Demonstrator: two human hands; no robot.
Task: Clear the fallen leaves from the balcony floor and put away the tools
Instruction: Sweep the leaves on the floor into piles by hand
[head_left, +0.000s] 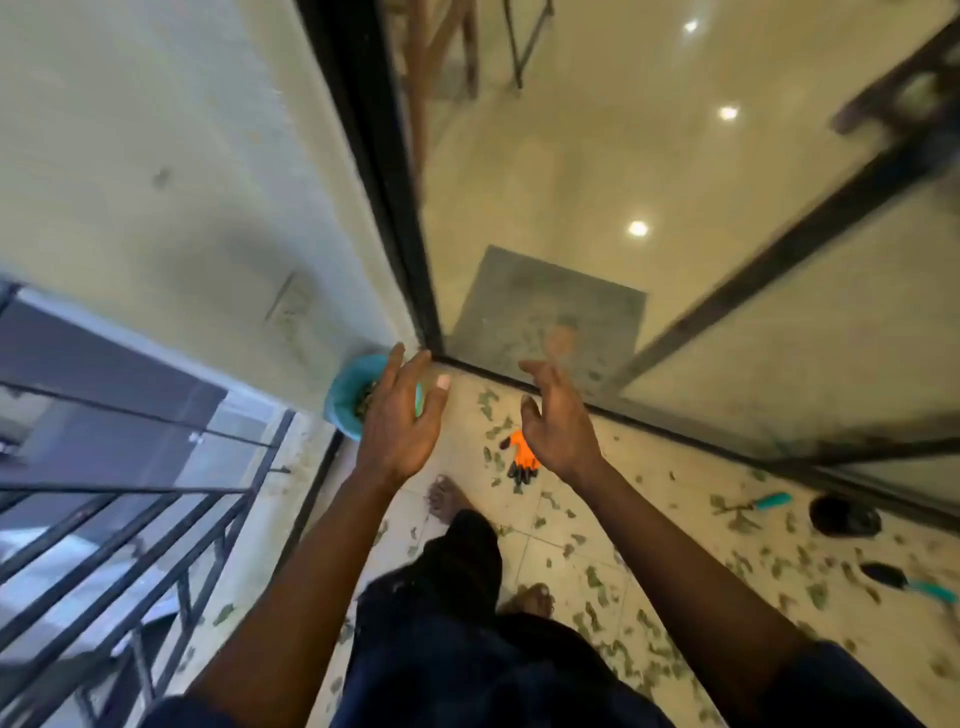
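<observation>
Left hand (402, 421): raised in front of the body, fingers spread and relaxed, holding nothing.
Right hand (558, 421): raised beside the left, apart from it, fingers loosely spread, holding nothing.
Fallen leaves (595, 577): green scraps scattered over the tiled floor (550, 525), thickest to the right along the glass door (571, 208).
Teal bucket (345, 395): in the corner where the wall meets the door frame, partly hidden behind the left hand; dark leaf matter shows inside.
Orange glove (522, 452): lying on the tiles among leaves, black claw tips on its fingers, partly covered by the right wrist.
Teal-handled fork (763, 502): flat on the floor near the door track, at right; its head is blurred.
Black round object (844, 515): just beside the fork; kind not discernible.
Teal-handled trowel (904, 579): dark blade, flat on the floor at far right.
Railing (130, 519): black metal bars, at left.
Bare feet (447, 499): on the tiles below the hands.
</observation>
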